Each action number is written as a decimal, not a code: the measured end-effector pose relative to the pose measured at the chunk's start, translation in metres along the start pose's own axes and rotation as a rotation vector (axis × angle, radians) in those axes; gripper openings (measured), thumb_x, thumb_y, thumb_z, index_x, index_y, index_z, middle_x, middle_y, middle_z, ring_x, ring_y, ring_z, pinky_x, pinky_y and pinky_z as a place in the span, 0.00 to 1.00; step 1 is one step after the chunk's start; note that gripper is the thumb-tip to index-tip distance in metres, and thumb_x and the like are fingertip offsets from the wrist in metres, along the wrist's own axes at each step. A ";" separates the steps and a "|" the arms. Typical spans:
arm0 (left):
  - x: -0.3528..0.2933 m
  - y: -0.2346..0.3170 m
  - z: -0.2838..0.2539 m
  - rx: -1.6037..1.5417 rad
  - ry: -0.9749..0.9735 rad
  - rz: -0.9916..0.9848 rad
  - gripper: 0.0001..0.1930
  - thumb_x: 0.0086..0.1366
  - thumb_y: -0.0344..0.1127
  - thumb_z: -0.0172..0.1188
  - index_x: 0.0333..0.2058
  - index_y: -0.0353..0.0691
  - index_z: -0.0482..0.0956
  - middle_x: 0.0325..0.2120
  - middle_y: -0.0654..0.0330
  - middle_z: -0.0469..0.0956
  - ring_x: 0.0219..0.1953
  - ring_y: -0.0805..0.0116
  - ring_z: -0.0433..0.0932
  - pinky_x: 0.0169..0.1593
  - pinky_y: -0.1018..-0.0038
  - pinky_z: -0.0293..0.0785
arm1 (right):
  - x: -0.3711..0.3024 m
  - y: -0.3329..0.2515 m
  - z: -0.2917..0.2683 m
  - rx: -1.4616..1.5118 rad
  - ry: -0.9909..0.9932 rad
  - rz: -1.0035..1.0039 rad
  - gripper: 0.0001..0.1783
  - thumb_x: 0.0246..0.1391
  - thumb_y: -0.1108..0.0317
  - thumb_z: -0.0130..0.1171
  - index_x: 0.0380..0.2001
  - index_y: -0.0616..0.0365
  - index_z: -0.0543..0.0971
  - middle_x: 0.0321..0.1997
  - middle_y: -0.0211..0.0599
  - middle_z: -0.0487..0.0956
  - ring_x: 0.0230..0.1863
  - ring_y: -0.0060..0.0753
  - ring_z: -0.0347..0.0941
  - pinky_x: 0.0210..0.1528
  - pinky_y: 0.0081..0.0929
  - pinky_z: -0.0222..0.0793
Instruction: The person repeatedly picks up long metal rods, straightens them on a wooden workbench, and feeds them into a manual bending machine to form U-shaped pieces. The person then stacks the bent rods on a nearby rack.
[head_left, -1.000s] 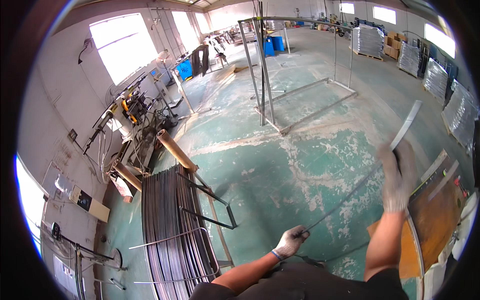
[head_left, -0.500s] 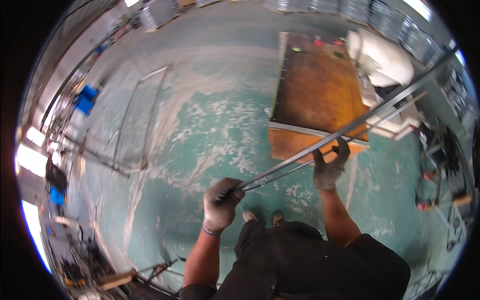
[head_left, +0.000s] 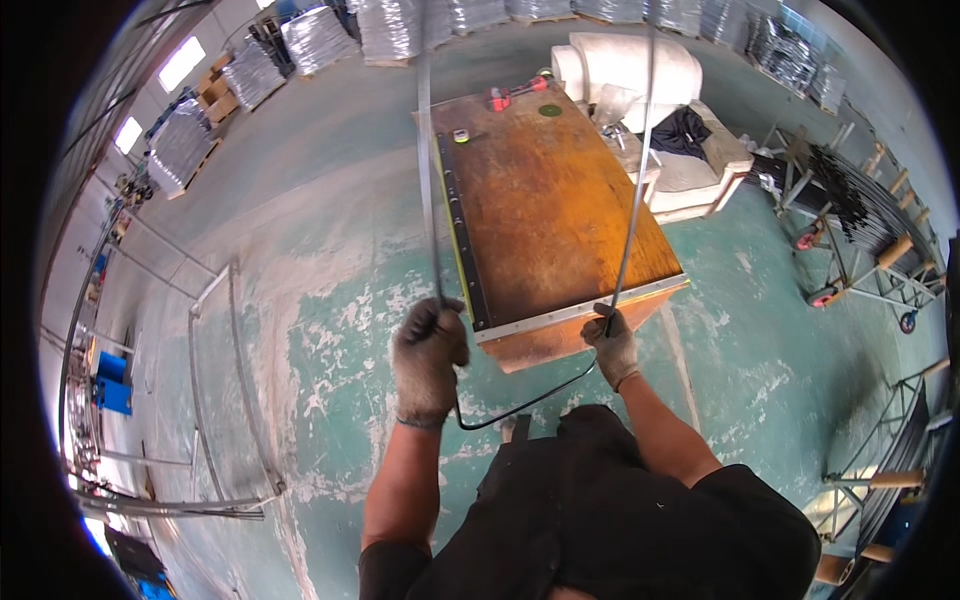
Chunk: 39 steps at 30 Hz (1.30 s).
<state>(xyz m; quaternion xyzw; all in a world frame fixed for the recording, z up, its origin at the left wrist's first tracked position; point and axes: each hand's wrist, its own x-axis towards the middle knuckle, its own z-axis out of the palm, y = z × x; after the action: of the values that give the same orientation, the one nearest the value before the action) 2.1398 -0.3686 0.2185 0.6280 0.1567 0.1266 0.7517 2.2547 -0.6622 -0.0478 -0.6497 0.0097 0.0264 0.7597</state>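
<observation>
A U-shaped frame of thin metal tube (head_left: 427,180) is held in both of my gloved hands, its long sides running away from me above a wooden worktable (head_left: 550,210). My left hand (head_left: 428,365) is closed round the left side, and my right hand (head_left: 612,345) grips the right one. Between and below the hands, the frame's bent end lies close to my body. The far ends pass out of view at the top. A metal strip with holes (head_left: 580,308) runs along the table's near edge. On the tabletop are a tape measure (head_left: 461,135), a red tool (head_left: 515,93) and a green disc (head_left: 550,110).
Behind the table stands a cream armchair (head_left: 630,65) with dark cloth (head_left: 682,132) on it. Wheeled racks of dark rods (head_left: 850,195) are at the right. A large metal frame (head_left: 196,365) is on the left. Wrapped pallets (head_left: 315,42) line the back.
The tube frame has swung from a diagonal toward the upper right to pointing straight away, its two sides now seen apart. My view has turned right, bringing the table to the middle.
</observation>
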 end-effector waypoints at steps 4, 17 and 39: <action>0.096 -0.057 -0.022 0.051 0.088 -0.035 0.12 0.81 0.33 0.59 0.55 0.32 0.82 0.28 0.64 0.78 0.26 0.76 0.74 0.31 0.74 0.73 | 0.009 -0.027 0.005 -0.007 0.118 0.248 0.12 0.76 0.58 0.67 0.50 0.55 0.86 0.28 0.21 0.73 0.28 0.18 0.69 0.34 0.22 0.71; 0.218 -0.289 -0.007 0.502 0.273 -0.295 0.24 0.68 0.31 0.66 0.62 0.31 0.81 0.44 0.51 0.89 0.43 0.63 0.88 0.47 0.65 0.85 | 0.230 0.036 -0.019 -0.403 0.093 0.533 0.17 0.70 0.56 0.65 0.45 0.59 0.91 0.29 0.39 0.87 0.34 0.32 0.84 0.40 0.36 0.79; 0.193 -0.294 0.038 1.446 -0.490 0.089 0.14 0.66 0.35 0.64 0.49 0.48 0.90 0.48 0.53 0.86 0.59 0.49 0.82 0.64 0.54 0.77 | 0.177 0.048 0.011 -1.232 -0.584 -0.420 0.08 0.60 0.60 0.69 0.39 0.42 0.93 0.45 0.30 0.88 0.55 0.44 0.81 0.63 0.47 0.73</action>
<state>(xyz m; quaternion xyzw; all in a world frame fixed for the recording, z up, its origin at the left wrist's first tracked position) 2.3299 -0.3807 -0.0790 0.9796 0.0041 -0.1201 0.1611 2.4286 -0.6393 -0.1017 -0.9153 -0.3363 0.0532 0.2151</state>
